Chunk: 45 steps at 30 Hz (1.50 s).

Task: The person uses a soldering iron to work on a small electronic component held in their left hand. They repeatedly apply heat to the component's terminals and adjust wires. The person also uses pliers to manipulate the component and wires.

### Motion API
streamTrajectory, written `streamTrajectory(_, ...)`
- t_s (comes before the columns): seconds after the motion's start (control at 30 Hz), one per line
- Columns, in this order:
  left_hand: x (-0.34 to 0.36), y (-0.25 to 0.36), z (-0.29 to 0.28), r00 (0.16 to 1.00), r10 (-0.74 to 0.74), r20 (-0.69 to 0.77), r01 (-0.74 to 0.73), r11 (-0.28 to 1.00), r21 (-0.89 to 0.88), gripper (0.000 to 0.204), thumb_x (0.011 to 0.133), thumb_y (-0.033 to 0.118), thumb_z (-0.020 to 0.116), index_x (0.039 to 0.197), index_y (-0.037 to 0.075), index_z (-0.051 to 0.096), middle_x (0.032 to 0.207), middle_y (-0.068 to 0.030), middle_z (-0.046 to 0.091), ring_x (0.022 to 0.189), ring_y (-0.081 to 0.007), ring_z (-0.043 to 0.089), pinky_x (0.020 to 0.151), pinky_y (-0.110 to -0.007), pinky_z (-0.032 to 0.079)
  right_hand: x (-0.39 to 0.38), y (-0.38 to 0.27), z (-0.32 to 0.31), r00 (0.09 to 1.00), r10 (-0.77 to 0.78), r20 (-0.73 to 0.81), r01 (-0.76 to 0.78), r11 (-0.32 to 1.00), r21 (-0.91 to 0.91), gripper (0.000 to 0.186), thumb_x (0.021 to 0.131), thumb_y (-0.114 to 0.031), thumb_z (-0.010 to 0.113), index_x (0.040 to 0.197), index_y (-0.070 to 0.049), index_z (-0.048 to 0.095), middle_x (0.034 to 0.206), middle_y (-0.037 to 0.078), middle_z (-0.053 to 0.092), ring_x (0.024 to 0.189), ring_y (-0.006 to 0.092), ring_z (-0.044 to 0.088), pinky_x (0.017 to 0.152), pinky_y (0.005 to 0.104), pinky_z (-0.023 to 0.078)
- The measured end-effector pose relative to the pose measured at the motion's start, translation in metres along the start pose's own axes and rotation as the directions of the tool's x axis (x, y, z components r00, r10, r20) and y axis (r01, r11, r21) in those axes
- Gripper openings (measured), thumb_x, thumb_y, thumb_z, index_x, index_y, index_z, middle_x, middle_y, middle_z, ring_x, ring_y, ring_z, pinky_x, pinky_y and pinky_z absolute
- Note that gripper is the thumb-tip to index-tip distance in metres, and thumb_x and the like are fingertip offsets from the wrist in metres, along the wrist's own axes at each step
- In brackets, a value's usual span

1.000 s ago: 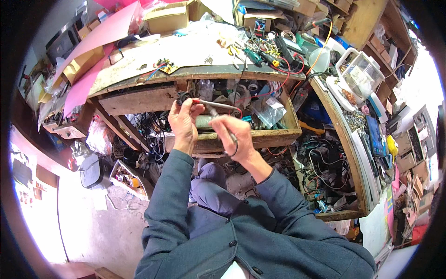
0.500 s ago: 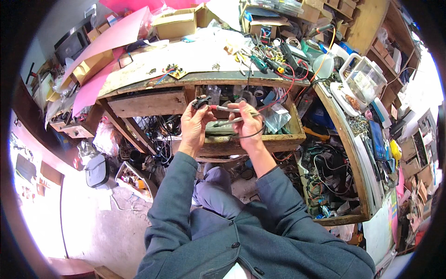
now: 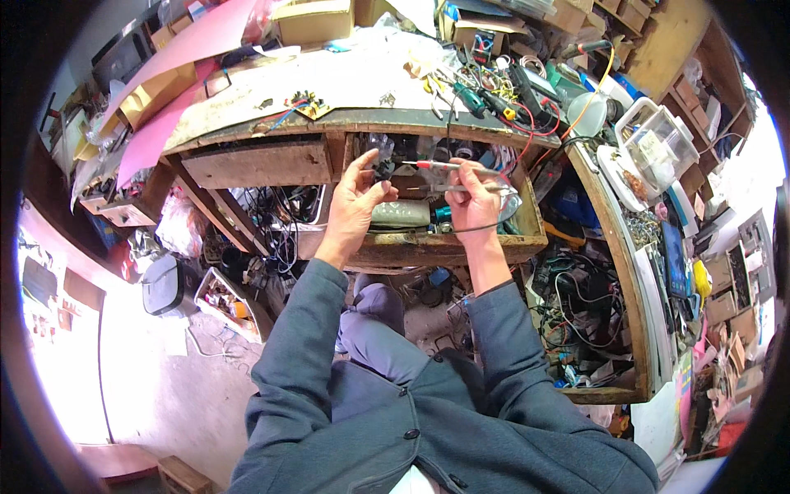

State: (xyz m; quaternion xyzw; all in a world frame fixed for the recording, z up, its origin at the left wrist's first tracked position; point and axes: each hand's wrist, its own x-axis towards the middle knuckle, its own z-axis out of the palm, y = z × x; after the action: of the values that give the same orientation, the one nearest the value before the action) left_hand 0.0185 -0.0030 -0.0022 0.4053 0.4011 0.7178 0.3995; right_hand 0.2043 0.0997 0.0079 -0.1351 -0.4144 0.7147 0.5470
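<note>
My left hand (image 3: 352, 210) holds a small dark part (image 3: 383, 170) between thumb and forefinger, above the pulled-out drawer (image 3: 444, 247). What kind of part it is cannot be made out. In my right hand (image 3: 476, 202) are two slim test probes, gripped together and pointing left. The upper probe (image 3: 438, 165) has a red section near its tip; the lower probe (image 3: 434, 189) looks dark and grey. Their tips are close to the dark part, apart from it as far as I can see. A dark lead loops below my right hand.
A small circuit board (image 3: 313, 105) with coloured wires lies on the white-topped bench (image 3: 247, 103). Pliers, screwdrivers and leads crowd the bench's right side. A clear plastic container (image 3: 650, 144) stands farther right, above an open compartment of tangled cables (image 3: 588, 313). A bin (image 3: 169, 286) is on the floor at left.
The probes have drawn back to the right from the dark part, their tips now showing. My left fingers have spread around the part, and the view has shifted slightly.
</note>
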Motion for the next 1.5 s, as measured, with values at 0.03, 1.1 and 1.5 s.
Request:
streamTrajectory(0.03, 0.001, -0.001, -0.001, 1.0, -0.005, 0.017, 0.005, 1.0, -0.01, 0.061, 0.091, -0.002, 0.065, 0.148, 0.003, 0.042, 0.115, -0.0113, 0.059, 0.103, -0.02, 0.066, 0.09, -0.034, 0.057, 0.002, -0.005, 0.004, 0.998, -0.025, -0.057, 0.023, 0.999, -0.031, 0.017, 0.097, -0.016, 0.068, 0.101, 0.0, 0.071, 0.074, 0.002, 0.061, 0.051, 0.0074, 0.045, 0.045, 0.0226, 0.031)
streamTrajectory(1.1, 0.004, -0.017, 0.0, 0.992, -0.058, 0.112, 0.04, 0.987, 0.156, 0.043, 0.09, -0.01, 0.058, 0.132, -0.001, 0.054, 0.112, -0.0089, 0.069, 0.1, -0.017, 0.068, 0.094, -0.032, 0.057, -0.018, -0.005, 0.01, 0.955, -0.279, 0.101, 0.292, 0.822, -0.489, 0.011, 0.096, -0.013, 0.07, 0.099, -0.003, 0.069, 0.076, 0.004, 0.068, 0.058, 0.0082, 0.059, 0.05, 0.0213, 0.046)
streamTrajectory(1.5, 0.003, -0.015, 0.001, 0.99, -0.072, 0.119, 0.057, 0.991, 0.125, 0.043, 0.09, -0.011, 0.057, 0.132, -0.002, 0.055, 0.114, -0.0086, 0.068, 0.103, -0.0159, 0.067, 0.096, -0.033, 0.057, -0.019, -0.005, 0.009, 0.959, -0.248, 0.139, 0.284, 0.807, -0.519, 0.013, 0.096, -0.013, 0.069, 0.1, 0.0, 0.069, 0.076, 0.006, 0.068, 0.057, 0.0101, 0.059, 0.05, 0.0225, 0.045)
